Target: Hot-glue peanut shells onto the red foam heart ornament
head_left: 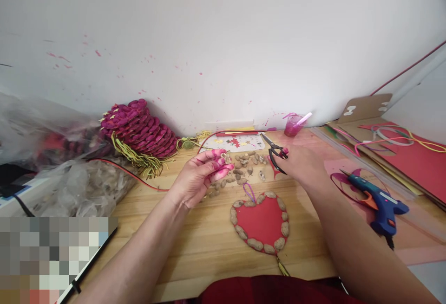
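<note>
My left hand (205, 171), its fingertips stained pink, pinches a pale peanut shell (226, 158) above the table. A pair of black-handled scissors (272, 145) is in my right hand (302, 164), the fingers closed at the handles and the blades pointing up and to the left. Between and below my hands lies a red heart (259, 223) edged with whole peanuts, with a purple loop (248, 192) at its top and a yellow-green tassel (283, 267) below. Loose peanuts and shell pieces (240, 161) are scattered just past my left hand.
A blue glue gun (378, 202) rests on a pink sheet at the right, beside stacked red card (414, 155). A cup of pink liquid (293, 126) stands by the wall. Magenta peanut ornaments (142, 130) and plastic bags (94, 188) occupy the left. A sticker sheet (249, 142) lies at the back.
</note>
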A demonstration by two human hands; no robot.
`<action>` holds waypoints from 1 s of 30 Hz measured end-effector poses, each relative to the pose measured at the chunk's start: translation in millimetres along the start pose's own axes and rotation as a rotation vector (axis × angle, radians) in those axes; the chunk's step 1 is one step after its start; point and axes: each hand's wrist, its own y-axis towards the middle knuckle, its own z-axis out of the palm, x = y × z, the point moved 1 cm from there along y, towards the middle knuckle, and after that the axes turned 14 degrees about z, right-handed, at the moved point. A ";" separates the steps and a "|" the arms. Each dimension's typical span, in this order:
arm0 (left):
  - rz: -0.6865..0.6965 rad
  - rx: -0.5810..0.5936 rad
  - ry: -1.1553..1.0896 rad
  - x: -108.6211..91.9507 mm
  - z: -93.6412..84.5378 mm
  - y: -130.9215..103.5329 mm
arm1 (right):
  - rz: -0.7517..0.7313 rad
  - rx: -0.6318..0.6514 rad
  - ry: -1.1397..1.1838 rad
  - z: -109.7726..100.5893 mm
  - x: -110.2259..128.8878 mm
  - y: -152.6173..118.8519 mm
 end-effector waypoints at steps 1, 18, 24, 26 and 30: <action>0.000 0.006 0.000 0.3 0.1 -0.2 | 0.029 0.013 -0.021 0.7 -3.2 2.7; 0.132 0.184 0.035 1.7 -1.8 -2.9 | -0.235 -0.229 0.220 7.6 1.9 -0.6; 0.100 0.196 0.031 4.5 -0.1 -4.3 | -0.417 -0.253 0.419 8.5 19.0 -18.9; 0.080 0.174 0.029 6.1 -0.3 -4.0 | -0.457 -0.251 0.456 10.6 22.2 -22.3; 0.070 0.151 0.020 7.5 -1.4 -2.5 | -0.451 -0.240 0.468 13.2 18.5 -16.8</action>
